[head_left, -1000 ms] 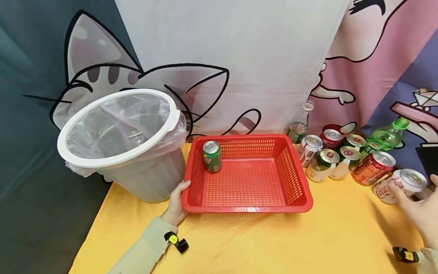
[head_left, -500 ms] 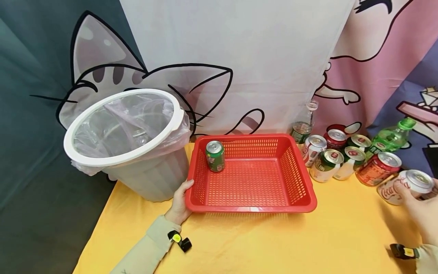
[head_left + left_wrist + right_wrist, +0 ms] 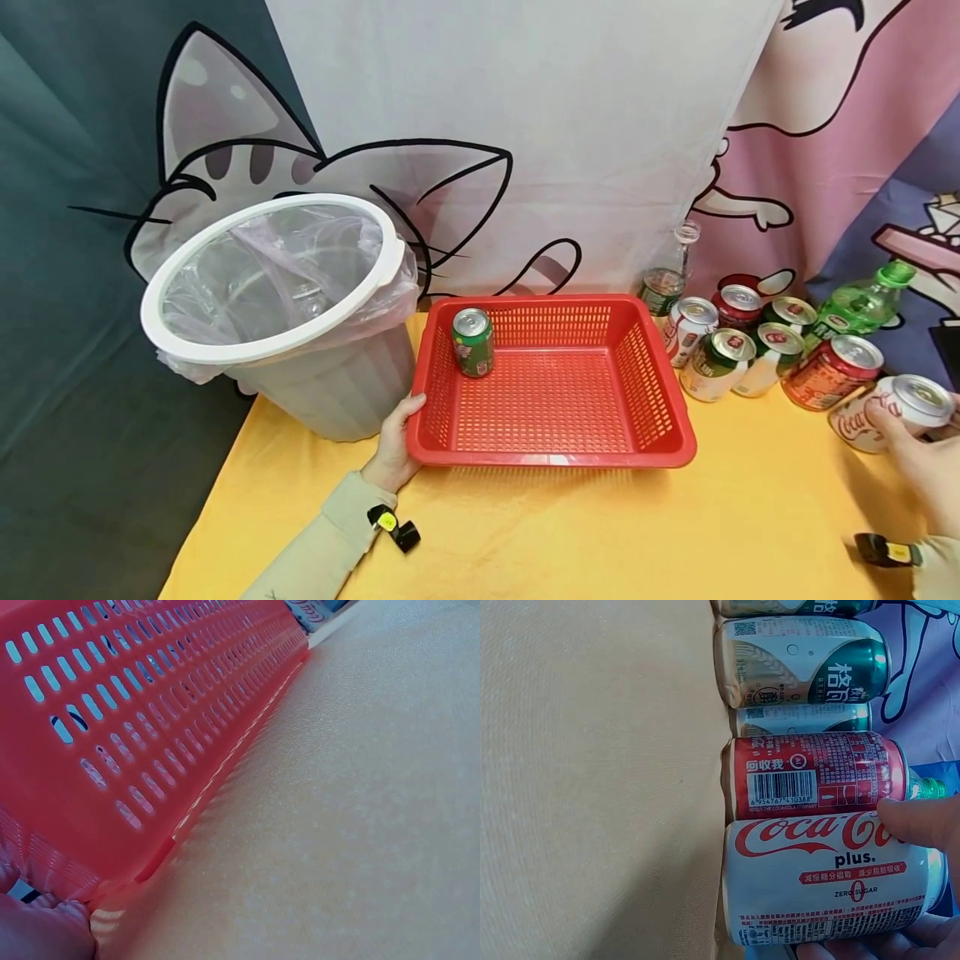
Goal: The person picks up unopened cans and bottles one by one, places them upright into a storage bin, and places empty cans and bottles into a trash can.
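Observation:
My left hand (image 3: 393, 446) grips the left front corner of a red plastic basket (image 3: 551, 458), thumb on the rim. One green soda can (image 3: 472, 343) stands upright inside, near the back left corner. At the far right my right hand (image 3: 926, 467) holds a white Coca-Cola can (image 3: 825, 881), thumb on the near side and fingers behind and below it. The can stands at the end of a group of drinks, beside a red-orange can (image 3: 832, 372). In the left wrist view the basket wall (image 3: 157, 712) fills the upper left, with fingers (image 3: 45, 926) at its corner.
A grey bin (image 3: 341, 383) with a white rim and clear liner stands left of the basket. Several green-and-white cans (image 3: 717, 364), a green plastic bottle (image 3: 862, 304) and a clear glass bottle (image 3: 666, 271) stand to its right. Yellow cloth (image 3: 555, 533) covers the table.
My right hand has closed its thumb and fingers around the white Coca-Cola can, which stays in place. The head view has shifted slightly. My left hand keeps its hold on the basket.

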`<state>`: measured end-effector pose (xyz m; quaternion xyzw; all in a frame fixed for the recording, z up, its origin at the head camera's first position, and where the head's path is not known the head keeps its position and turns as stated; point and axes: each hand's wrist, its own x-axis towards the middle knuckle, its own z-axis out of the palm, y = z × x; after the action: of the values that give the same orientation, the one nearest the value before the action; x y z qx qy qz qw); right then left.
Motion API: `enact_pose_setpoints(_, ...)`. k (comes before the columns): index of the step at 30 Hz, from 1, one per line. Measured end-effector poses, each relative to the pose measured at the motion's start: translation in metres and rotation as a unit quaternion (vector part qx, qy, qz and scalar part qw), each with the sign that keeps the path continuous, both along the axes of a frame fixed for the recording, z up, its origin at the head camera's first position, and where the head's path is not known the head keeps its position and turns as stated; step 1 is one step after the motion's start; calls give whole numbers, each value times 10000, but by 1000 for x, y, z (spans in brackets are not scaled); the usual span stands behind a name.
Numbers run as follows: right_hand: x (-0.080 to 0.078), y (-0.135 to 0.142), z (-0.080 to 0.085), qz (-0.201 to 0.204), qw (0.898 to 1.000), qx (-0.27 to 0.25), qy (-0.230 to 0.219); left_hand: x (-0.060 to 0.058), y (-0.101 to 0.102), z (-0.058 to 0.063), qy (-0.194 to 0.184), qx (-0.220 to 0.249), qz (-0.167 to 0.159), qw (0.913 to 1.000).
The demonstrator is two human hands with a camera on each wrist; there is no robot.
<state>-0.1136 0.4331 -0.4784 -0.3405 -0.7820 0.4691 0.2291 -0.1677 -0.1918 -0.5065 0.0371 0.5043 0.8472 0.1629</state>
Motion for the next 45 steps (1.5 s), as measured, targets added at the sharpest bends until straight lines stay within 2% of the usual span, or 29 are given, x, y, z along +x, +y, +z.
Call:
enact_pose_setpoints(4, 1, 0, 0, -12, 9997, 225, -20, -1, 0, 0, 3, 32, -9, 10000)
enact_pose_setpoints(11, -14, 48, -45, -35, 9996, 121, 271, 0, 0, 0, -41, -28, 37, 10000)
enact_pose_setpoints(14, -17, 61, -57, 8, 9994, 26, 353, 0, 0, -1, -62, -45, 58, 10000)
enact_pose_setpoints(19, -18, 70, -63, 11, 9988, 110, 469, 0, 0, -1, -92, -57, 71, 9999)
enact_pose_setpoints(23, -16, 72, -61, 114, 9984, 177, 530, 0, 0, -2, -119, -46, 84, 9999)
enact_pose_setpoints(26, -10, 56, -44, 206, 9971, 277, 676, 1, 0, -2, -114, -55, 68, 9999)
enact_pose_setpoints(32, 8, -31, 35, 278, 9951, 515, 802, 1, 0, -1, -99, -46, 55, 9999)
enact_pose_setpoints(34, 11, -53, 55, 378, 9951, 548, 733, 1, 0, -1, -116, -21, 84, 9999)
enact_pose_setpoints(39, 10, -81, 78, 790, 9896, 1092, 503, 1, -1, 0, -107, -9, 78, 9999)
enact_pose_setpoints(45, 4, -107, 98, 1255, 9777, 1568, 607, 0, -1, 0, -5, -12, -39, 10000)
